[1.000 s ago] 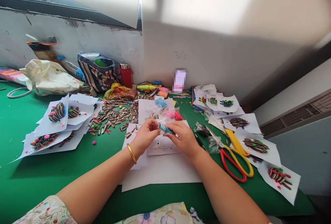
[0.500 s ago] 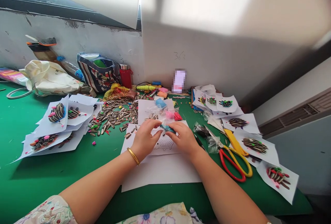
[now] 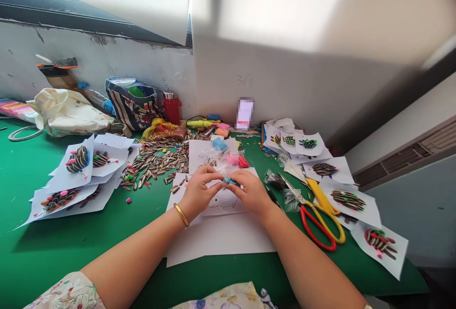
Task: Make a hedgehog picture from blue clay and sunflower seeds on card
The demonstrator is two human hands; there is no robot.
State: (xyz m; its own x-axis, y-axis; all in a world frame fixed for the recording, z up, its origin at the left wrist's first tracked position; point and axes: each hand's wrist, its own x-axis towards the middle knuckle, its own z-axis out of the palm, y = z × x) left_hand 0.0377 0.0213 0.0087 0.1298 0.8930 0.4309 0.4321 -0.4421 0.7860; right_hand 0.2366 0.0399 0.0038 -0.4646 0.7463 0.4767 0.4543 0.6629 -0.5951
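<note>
I have both hands together over the sheet in front of me: my left hand (image 3: 197,190) and my right hand (image 3: 249,190) pinch a small lump of blue clay (image 3: 230,181) between fingertips, the fingers closed on it from either side, just above the hedgehog drawing (image 3: 225,199). That drawing looks bare so far, only the printed outline and dots, no seeds or clay on its back, so I judge this one is at its start. To my left lies a pile of finished hedgehog sheets (image 3: 76,159) with seeds and coloured dots stuck on, and more finished ones (image 3: 347,199) lie to my right, so a good many are done. The heap of sunflower seeds (image 3: 156,159) sits just beyond the drawing, pink clay (image 3: 237,160) in a bag near it, and scissors (image 3: 320,223) rest to the right of my wrist
</note>
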